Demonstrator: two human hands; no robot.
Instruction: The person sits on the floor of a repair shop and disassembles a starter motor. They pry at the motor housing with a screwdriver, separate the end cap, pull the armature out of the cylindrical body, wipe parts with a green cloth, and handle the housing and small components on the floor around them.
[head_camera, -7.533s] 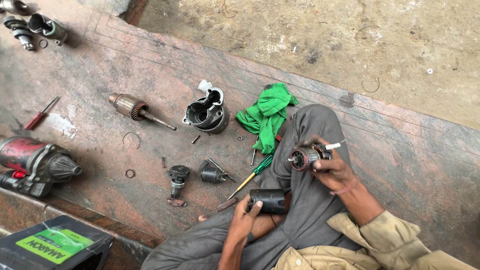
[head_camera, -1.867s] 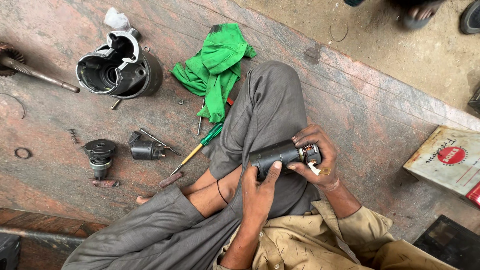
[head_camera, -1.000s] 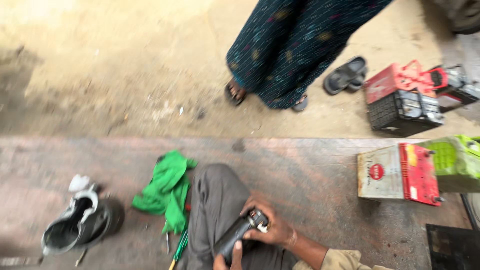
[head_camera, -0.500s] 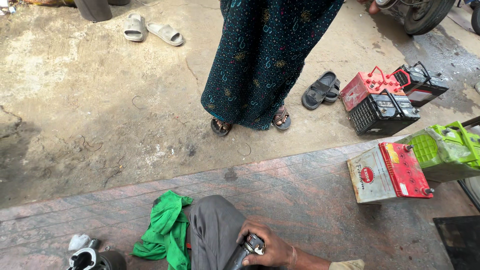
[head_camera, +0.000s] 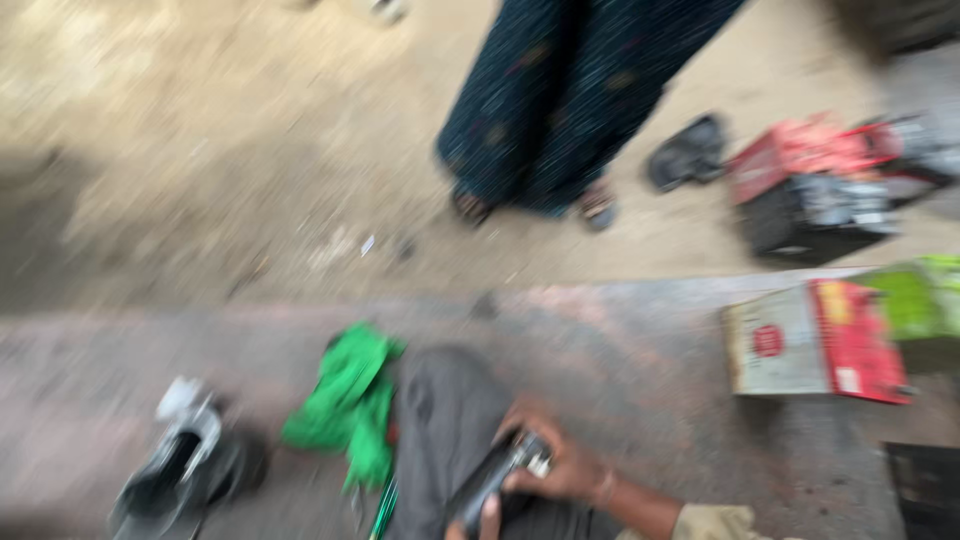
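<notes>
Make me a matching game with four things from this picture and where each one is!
Things:
1. green cloth
2. dark cylinder part
3. red and cream box
4. grey metal housing

Places:
A. far left on the stone slab
B. right side of the slab
C. held in the right hand over the knee
D. lying just left of the bent knee

Pairs: 1-D, 2-C, 3-B, 4-A

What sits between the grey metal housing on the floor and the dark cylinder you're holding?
In the head view, a green cloth and the person's grey-trousered knee lie between the housing and the cylinder.
</notes>
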